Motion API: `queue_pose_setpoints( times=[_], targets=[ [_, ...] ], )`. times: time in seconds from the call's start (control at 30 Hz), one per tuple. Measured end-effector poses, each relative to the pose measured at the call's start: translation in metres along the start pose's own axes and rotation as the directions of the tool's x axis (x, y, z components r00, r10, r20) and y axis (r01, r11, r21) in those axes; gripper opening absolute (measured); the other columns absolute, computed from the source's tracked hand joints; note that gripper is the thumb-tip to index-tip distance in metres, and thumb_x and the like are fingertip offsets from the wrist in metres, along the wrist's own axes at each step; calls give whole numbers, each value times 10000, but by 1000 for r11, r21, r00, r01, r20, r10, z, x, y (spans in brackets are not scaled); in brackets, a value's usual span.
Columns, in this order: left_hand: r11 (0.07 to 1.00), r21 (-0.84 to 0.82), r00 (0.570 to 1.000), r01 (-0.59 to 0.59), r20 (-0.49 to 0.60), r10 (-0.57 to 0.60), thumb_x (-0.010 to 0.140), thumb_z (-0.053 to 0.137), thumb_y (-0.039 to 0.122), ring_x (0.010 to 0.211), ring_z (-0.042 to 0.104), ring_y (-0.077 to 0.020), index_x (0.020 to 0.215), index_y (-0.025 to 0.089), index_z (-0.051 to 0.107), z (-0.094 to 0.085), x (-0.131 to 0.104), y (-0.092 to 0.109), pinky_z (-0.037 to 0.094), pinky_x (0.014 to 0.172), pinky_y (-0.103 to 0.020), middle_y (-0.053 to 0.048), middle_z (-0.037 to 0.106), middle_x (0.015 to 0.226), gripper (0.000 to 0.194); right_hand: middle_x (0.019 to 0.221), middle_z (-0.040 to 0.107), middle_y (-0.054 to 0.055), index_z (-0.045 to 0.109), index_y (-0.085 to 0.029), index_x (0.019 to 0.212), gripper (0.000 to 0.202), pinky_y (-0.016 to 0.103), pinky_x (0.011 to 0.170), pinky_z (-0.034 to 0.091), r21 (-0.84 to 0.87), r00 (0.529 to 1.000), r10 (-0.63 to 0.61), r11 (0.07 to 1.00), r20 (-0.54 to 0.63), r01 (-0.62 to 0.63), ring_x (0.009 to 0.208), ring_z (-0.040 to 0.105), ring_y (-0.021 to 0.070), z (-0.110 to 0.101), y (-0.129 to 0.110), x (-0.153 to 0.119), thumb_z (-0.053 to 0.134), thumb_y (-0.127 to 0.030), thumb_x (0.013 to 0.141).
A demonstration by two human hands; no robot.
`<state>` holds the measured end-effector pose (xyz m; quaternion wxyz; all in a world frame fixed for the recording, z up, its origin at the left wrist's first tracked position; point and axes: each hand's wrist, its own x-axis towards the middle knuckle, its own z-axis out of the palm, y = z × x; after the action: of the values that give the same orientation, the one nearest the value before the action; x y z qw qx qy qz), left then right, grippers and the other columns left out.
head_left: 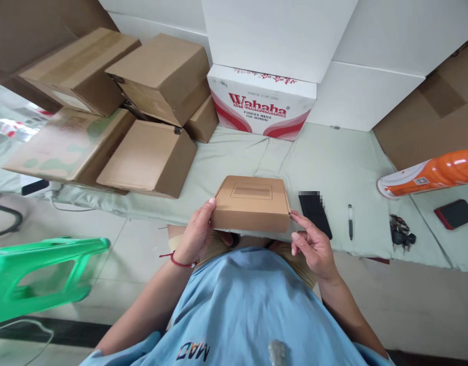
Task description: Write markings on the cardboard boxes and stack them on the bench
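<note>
A small, flat brown cardboard box (253, 197) with a framed label on its lid sits closed near the table's front edge. My left hand (199, 231) grips its left end, the thumb at the top edge and the other fingers partly hidden. At the box's right front corner, my right hand (312, 244) touches with a stretched index finger while its remaining fingers are loosely curled, with nothing seen in them. Just right of the box lies a black phone-like slab (316, 216), partly pixelated, close to my right fingers.
Stacked cartons (153, 152) fill the table's left side, beside a white and red Wahaba-style water carton (260, 104) at the back. Rightward lie a pen (350, 222), keys (402, 232), an orange bottle (432, 173) and a dark red-edged device (456, 213). A green stool (47, 254) stands left.
</note>
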<state>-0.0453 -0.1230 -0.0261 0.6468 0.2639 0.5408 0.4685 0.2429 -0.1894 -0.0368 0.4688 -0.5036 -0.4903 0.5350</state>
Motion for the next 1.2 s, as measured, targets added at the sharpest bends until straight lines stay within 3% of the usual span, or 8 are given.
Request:
queue_pose_setpoints(
  times=[0.17,0.3,0.4,0.6,0.8,0.97,1.07,1.2],
  targets=[
    [988,103,987,-118,119,106,802,897,370,1334,657,-302,1425,245,673,-10,0,-6,624,994,-332,-74,693,1459,673,1360,668,70,620,-404,1495,553,254,510,431,199,986,67,979,-153,-36,562,468,37,5,12,5,758,-394,960],
    [936,181,908,-303,354,225,848,882,281,1629,355,-330,1521,320,564,-12,0,-20,386,1310,-492,-80,449,1713,745,1014,698,24,451,-339,1613,801,243,496,334,321,976,161,941,-149,-107,558,373,70,9,13,11,805,-421,899],
    [889,173,857,-423,396,331,889,848,262,1673,256,-305,1476,349,548,-10,6,-32,285,1360,-522,-65,359,1760,665,880,672,-11,354,-310,1654,920,240,503,316,301,968,182,945,-172,-124,600,409,106,9,6,15,830,-390,871],
    [785,264,800,-560,418,431,951,755,233,1653,315,-285,1518,354,453,-16,16,-46,290,1353,-551,-87,325,1774,654,739,562,-48,593,-288,1434,667,214,490,323,351,949,195,931,-246,-100,653,504,124,-2,4,16,857,-381,828],
    [438,561,670,-702,314,672,943,666,183,1570,462,-322,1339,259,658,-17,20,-43,299,1330,-594,-114,639,1535,403,637,581,-59,664,-263,1051,366,184,423,294,485,937,267,865,-224,-130,445,358,65,-7,16,20,745,-591,911],
    [731,505,888,-458,228,400,874,692,231,1176,732,-294,1177,245,782,-14,17,-35,564,1108,-451,-84,758,1319,316,610,670,14,593,-222,810,639,177,358,316,548,908,390,798,-154,-250,406,476,89,-7,25,29,641,-858,854],
    [842,416,937,-342,218,273,901,698,380,1052,741,-292,950,217,804,-13,9,-31,630,925,-410,-95,756,1300,200,617,693,37,599,-204,733,651,190,336,360,469,878,468,800,-100,-373,406,525,103,-11,28,30,740,-837,787],
    [948,257,980,-188,113,164,920,628,728,1031,737,-315,879,189,756,-14,5,-31,633,836,-406,-127,781,1123,555,711,750,75,708,-171,780,580,221,400,494,410,857,515,783,-8,-467,515,638,142,-21,30,27,896,-713,697]
  ],
)
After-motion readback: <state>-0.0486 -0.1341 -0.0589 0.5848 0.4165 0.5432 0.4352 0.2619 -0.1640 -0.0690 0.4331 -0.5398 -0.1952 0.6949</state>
